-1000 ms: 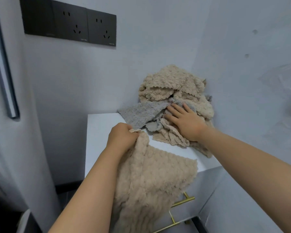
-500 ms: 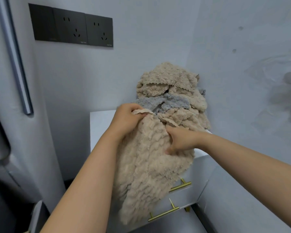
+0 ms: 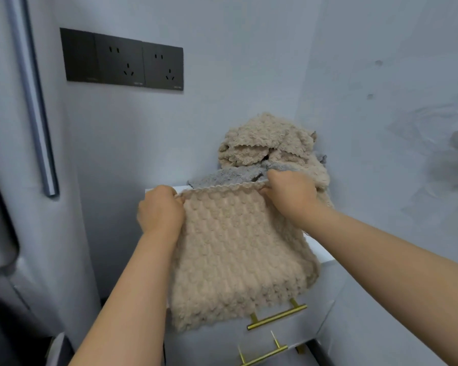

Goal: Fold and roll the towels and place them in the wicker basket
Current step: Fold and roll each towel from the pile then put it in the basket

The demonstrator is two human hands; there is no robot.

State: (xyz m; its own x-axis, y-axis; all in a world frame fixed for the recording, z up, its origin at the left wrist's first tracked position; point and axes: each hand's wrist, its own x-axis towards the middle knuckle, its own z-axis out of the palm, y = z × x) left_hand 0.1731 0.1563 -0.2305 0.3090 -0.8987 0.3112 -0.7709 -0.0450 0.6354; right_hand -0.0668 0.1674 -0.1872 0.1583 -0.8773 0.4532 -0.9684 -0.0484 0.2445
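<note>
Head view: the left hand (image 3: 160, 210) and the right hand (image 3: 291, 192) each pinch one upper corner of the beige towel (image 3: 238, 254), fingers curled over its scalloped top edge. One second earlier the left hand alone held this towel, bunched, while the right hand rested flat on the pile of towels (image 3: 267, 143). The right hand has since left the pile and taken the opposite corner, and the top edge is now drawn nearly straight between the two hands.

Judgement: the towel is separated from the pile and opened out; the first fold is not yet made. The wicker basket is not in view.

Position: the towel hangs as a flat sheet in front of the white cabinet top (image 3: 320, 249), its lower edge covering part of the drawer front above the brass bar handles (image 3: 276, 317).

Material: the towel is a thick, soft pile fabric with a regular raised bubble pattern in rows, roughly rectangular, with wavy trimmed edges. The pile behind holds more beige towels of the same texture, crumpled, and one grey towel (image 3: 230, 177) with a finer, flatter nap
</note>
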